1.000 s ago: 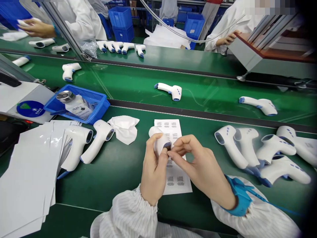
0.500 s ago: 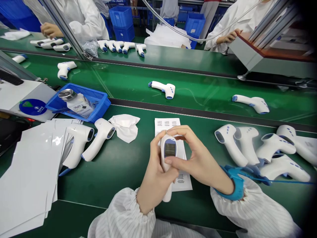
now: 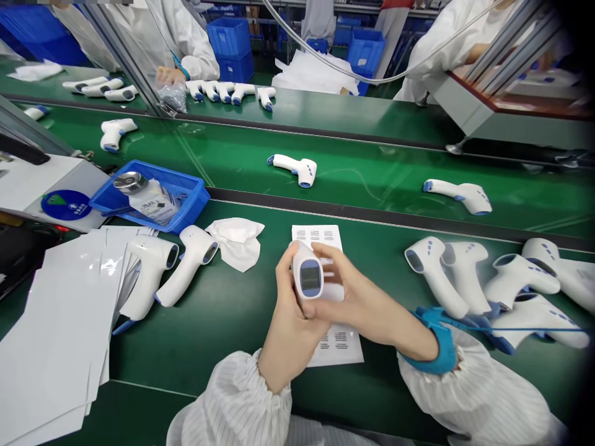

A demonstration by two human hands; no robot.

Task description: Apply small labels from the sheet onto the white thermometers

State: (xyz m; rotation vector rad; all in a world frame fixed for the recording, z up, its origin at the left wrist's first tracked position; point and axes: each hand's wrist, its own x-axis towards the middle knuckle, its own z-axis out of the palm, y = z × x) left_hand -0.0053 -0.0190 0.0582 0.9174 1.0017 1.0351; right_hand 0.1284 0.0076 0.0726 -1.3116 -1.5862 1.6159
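1. At far left, a stack of paper sheets (image 3: 51, 322) lies on the green bench (image 3: 223, 334), its right edge beside two thermometers (image 3: 151, 257).
2. Behind these sits a blue tray (image 3: 199, 201) with a bottle (image 3: 155, 201) leaning inside it; a crumpled white cloth (image 3: 239, 244) lies just to the right of the pair.
3. The left hand (image 3: 290, 341) is curled part-closed around the left side and underside of the held thermometer (image 3: 300, 257), which is raised in front of the person, screen (image 3: 310, 279) turned up towards them.
4. Under both hands is a printed sheet (image 3: 334, 353), partly covered.
5. The right hand (image 3: 362, 303) is half open, thumb at the thermometer's lower end and fingers bent along its right side; how firmly they press cannot be told.
6. The step in hand seems to be handling the thermometer and viewing its screen end. A next move would call for one steady grip, freeing the other hand, with fingers clear of the screen.
7. At far right, five thermometers (image 3: 520, 275) lie close together, some overlapping.
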